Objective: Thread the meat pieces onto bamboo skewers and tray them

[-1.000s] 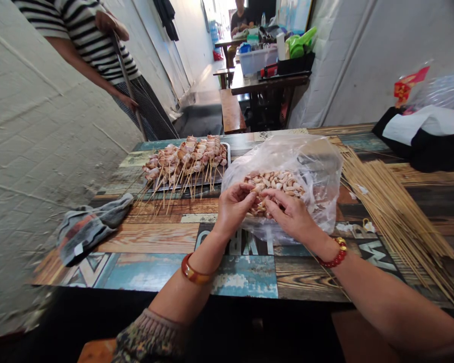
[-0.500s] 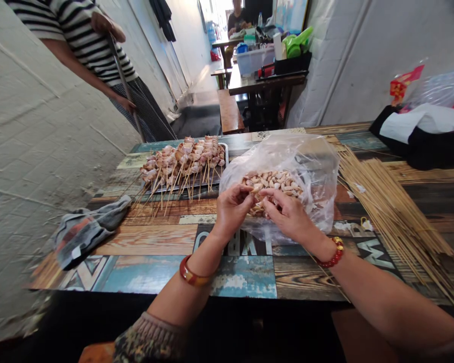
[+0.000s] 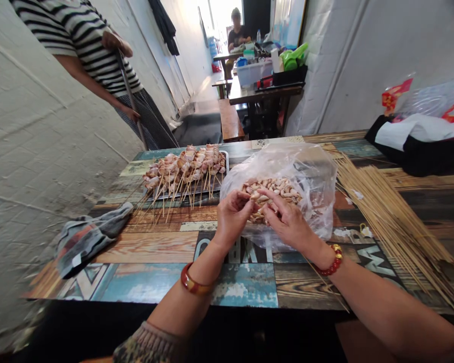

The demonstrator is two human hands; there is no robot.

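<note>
My left hand point(image 3: 235, 212) is closed in a pinch on a pale garlic clove point(image 3: 256, 195) above an open clear plastic bag point(image 3: 318, 176). Many loose garlic cloves point(image 3: 283, 187) fill the bag's mouth. Close beside it, my right hand point(image 3: 287, 217) has its forefinger reaching to the pinched clove and its thumb bent below. A thin bamboo skewer point(image 3: 327, 284) runs out under the right wrist, in line with those fingers; its tip is hidden. On the left, a metal tray point(image 3: 227, 164) holds a heap of loaded skewers point(image 3: 191, 164), their bare ends pointing toward me.
Many bare bamboo skewers point(image 3: 397, 222) lie fanned at the right. A grey cloth point(image 3: 94, 234) rests at the left; a black bag point(image 3: 419, 154) lies far right. Beyond the table, a person in stripes point(image 3: 87, 55) holds a pole point(image 3: 126, 88), and another person point(image 3: 238, 38) sits farther back.
The whole view has shifted slightly, so the table appears a little lower. My hands stay together over the bag, with the right forefinger a bit straighter.
</note>
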